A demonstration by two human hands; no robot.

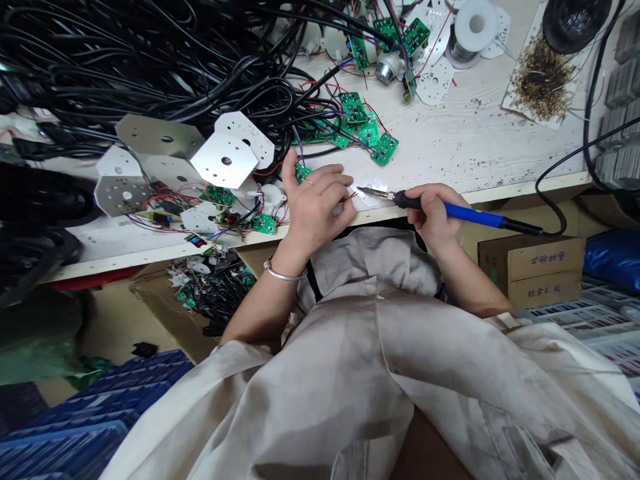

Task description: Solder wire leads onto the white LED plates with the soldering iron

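A small green circuit board (pixel 302 173) sits pinched in the left hand (pixel 315 213) near the edge of the desk (pixel 465 140). The right hand (pixel 435 213) holds a blue-handled soldering iron (pixel 470 215) like a pen, its tip steady just over a pale metal plate (pixel 376 183).

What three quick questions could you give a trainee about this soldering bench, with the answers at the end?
1. Which hand grips the blue-handled soldering iron?
2. True or false: the metal bangle is on the right wrist.
3. What colour are the circuit boards on the bench: A red, B green, C yellow?

Key: 1. The right hand. 2. False, it is on the left wrist. 3. B.
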